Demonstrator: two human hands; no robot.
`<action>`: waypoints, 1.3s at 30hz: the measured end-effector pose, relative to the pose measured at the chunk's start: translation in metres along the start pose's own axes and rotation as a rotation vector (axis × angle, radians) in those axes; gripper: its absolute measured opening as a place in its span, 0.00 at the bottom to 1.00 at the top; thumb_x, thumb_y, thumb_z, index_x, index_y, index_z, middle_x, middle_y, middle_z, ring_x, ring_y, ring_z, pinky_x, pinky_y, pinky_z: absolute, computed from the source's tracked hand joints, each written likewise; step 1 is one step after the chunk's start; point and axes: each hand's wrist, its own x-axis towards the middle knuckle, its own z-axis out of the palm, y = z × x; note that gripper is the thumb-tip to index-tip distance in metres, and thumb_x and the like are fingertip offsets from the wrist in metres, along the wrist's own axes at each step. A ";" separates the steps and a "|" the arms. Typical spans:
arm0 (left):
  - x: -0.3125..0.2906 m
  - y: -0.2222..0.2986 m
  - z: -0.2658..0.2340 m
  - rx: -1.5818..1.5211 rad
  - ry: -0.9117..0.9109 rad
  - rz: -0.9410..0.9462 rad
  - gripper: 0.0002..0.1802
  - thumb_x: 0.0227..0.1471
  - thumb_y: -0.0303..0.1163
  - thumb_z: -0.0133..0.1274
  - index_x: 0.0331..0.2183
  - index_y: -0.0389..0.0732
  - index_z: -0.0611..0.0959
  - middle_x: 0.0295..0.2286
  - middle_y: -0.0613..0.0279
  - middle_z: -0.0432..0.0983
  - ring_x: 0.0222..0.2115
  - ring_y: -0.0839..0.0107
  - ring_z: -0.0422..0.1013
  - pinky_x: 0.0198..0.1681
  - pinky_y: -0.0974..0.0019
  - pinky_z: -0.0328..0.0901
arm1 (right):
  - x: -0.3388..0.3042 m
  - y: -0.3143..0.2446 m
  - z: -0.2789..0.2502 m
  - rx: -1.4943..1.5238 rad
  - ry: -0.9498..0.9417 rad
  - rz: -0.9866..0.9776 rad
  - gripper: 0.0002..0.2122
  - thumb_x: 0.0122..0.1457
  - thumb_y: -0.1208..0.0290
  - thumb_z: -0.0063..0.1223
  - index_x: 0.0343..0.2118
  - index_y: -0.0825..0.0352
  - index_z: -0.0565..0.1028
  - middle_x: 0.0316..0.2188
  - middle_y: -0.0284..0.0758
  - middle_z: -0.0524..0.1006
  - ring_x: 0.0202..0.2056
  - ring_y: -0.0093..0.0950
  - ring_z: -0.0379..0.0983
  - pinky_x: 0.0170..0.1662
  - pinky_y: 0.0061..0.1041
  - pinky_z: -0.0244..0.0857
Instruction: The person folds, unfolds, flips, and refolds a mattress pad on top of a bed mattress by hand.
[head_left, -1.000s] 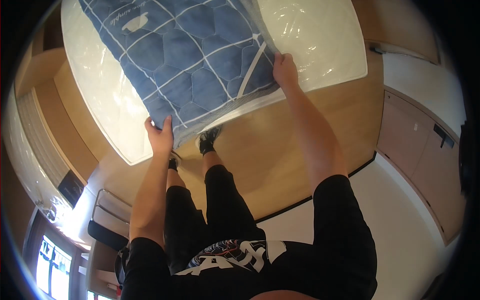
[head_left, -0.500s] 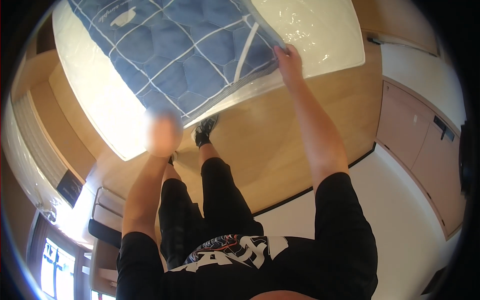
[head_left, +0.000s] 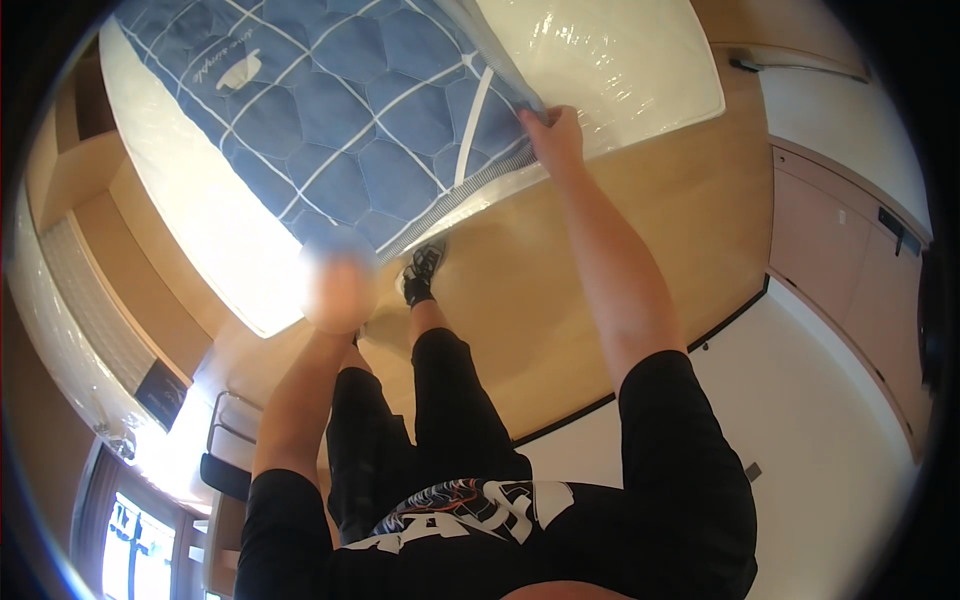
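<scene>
A blue quilted mattress pad (head_left: 370,130) with white crossing lines lies over a pale mattress in shiny clear plastic (head_left: 610,70). My right hand (head_left: 558,138) is closed on the pad's near right corner, thumb and fingers pinching its grey edging. Close to the near left corner is my left hand (head_left: 340,292); a blur covers its fingers, so its grip cannot be made out. One white elastic strap (head_left: 474,125) crosses the pad's right corner at a slant.
I stand on a light wooden platform (head_left: 520,330) with a dark edge, above a pale floor (head_left: 640,455). Wooden shelving (head_left: 140,230) and a plastic-wrapped item (head_left: 75,330) are at left. Pink cabinet doors (head_left: 830,230) line the right, and a metal-framed chair (head_left: 228,450) stands lower left.
My right hand has shifted slightly left and nearer with the pad's corner still pinched. The left hand is a little lower and further right. The view has turned slightly.
</scene>
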 end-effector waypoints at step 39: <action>0.167 -0.429 -0.125 -1.451 -0.384 -0.702 0.10 0.55 0.23 0.56 0.40 0.31 0.80 0.32 0.58 0.79 0.33 0.71 0.75 0.40 0.70 0.70 | 0.084 -0.311 0.164 -0.373 0.183 -0.447 0.06 0.56 0.67 0.52 0.32 0.63 0.77 0.31 0.46 0.79 0.36 0.47 0.76 0.39 0.41 0.70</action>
